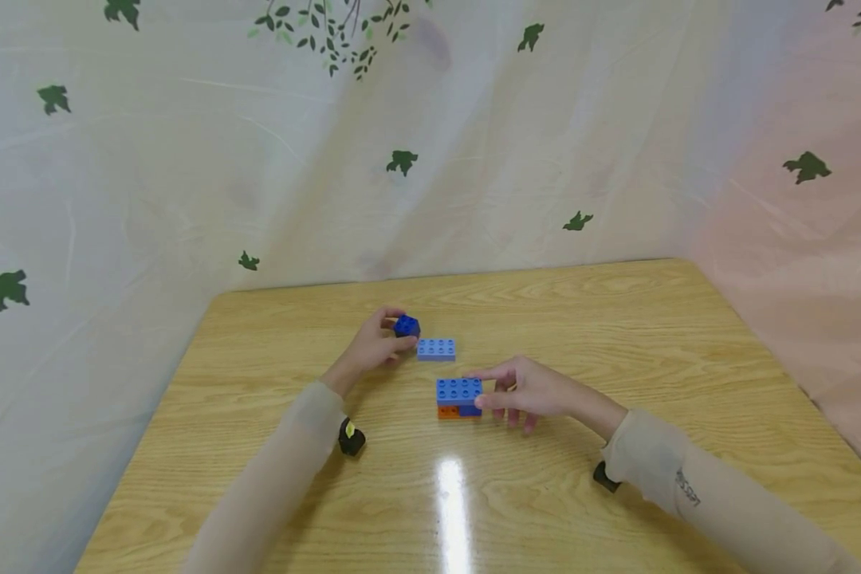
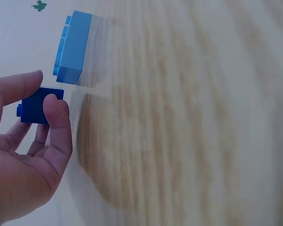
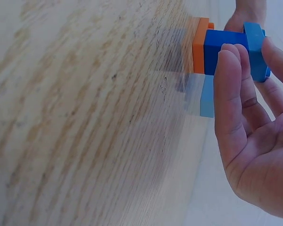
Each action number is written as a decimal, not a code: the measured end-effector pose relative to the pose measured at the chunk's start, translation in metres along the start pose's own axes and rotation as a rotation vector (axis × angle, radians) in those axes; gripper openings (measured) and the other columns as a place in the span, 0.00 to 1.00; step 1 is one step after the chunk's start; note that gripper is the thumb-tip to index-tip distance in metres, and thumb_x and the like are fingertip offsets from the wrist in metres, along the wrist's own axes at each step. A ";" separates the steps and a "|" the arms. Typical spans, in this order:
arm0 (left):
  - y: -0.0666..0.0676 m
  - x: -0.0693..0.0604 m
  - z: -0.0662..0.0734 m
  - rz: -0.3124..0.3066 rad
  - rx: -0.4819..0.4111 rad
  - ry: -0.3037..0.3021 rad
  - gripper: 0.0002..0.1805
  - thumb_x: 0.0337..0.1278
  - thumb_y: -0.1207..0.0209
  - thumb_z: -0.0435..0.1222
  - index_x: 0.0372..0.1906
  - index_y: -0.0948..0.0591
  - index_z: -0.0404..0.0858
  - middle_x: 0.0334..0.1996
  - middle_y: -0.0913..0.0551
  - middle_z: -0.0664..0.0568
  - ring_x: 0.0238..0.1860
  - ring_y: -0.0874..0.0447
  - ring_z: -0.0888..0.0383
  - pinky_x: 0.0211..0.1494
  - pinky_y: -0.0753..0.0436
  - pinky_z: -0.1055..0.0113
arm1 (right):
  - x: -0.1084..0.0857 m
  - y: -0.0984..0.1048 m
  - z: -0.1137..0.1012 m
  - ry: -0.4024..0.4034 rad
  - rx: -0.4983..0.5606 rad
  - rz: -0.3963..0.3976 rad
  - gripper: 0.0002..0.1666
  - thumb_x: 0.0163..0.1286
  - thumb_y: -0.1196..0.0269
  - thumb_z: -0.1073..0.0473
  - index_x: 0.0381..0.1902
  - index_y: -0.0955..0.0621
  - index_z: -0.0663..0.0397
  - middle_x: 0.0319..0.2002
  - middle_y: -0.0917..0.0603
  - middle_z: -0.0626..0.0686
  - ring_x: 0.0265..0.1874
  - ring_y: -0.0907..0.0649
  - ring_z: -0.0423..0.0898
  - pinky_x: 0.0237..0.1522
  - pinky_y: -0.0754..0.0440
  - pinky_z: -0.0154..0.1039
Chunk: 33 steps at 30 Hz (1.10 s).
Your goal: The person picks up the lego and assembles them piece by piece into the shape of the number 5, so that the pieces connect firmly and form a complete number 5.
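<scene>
My left hand pinches a small dark blue toy brick between thumb and fingers; its studs show in the head view. Just right of that brick, a light blue brick with two rows of studs lies on the table. Nearer to me stands a stack with an orange brick at the bottom, a dark blue brick in the middle and a blue brick on top. From the right side, my right hand holds the top brick between thumb and index finger, the other fingers loosely bent.
The wooden table reaches back to a pale curtain printed with green birds and leaves. Dark wrist devices sit at both sleeves. A bright reflection crosses the table in front of the stack.
</scene>
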<state>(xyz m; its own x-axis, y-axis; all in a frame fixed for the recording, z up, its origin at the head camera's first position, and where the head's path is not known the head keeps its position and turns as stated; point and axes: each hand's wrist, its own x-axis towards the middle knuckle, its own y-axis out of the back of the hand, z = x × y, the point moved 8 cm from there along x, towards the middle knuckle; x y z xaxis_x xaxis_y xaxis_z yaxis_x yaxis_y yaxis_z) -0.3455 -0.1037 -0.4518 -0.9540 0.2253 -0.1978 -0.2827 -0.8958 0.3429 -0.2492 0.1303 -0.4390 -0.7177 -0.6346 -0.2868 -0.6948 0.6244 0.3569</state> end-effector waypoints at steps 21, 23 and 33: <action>-0.009 -0.059 0.031 -0.120 -0.139 -0.153 0.34 0.67 0.34 0.41 0.72 0.34 0.45 0.67 0.31 0.38 0.53 0.17 0.37 0.45 0.13 0.45 | -0.003 -0.001 -0.004 0.007 -0.015 -0.003 0.30 0.72 0.33 0.48 0.70 0.24 0.42 0.31 0.16 0.63 0.22 0.15 0.56 0.21 0.14 0.53; -0.013 -0.065 0.037 -0.143 -0.143 -0.179 0.32 0.68 0.35 0.41 0.72 0.34 0.47 0.67 0.31 0.38 0.53 0.17 0.36 0.46 0.14 0.42 | -0.002 -0.001 -0.004 0.004 -0.014 -0.006 0.30 0.73 0.34 0.48 0.70 0.24 0.41 0.31 0.15 0.63 0.23 0.15 0.57 0.21 0.14 0.53; -0.029 -0.092 0.056 -0.250 -0.128 -0.270 0.31 0.69 0.36 0.40 0.72 0.34 0.53 0.66 0.29 0.41 0.51 0.17 0.32 0.43 0.16 0.35 | -0.003 -0.002 -0.005 0.002 0.001 -0.002 0.29 0.72 0.33 0.48 0.70 0.23 0.41 0.31 0.16 0.64 0.22 0.15 0.58 0.21 0.14 0.53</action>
<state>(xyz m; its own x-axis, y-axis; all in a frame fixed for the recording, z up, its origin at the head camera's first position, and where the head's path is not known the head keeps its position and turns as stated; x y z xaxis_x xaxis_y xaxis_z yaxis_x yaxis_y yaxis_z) -0.2551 -0.0772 -0.3924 -0.8539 0.5203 -0.0063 -0.5116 -0.8372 0.1935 -0.2452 0.1286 -0.4350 -0.7164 -0.6365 -0.2856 -0.6960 0.6238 0.3556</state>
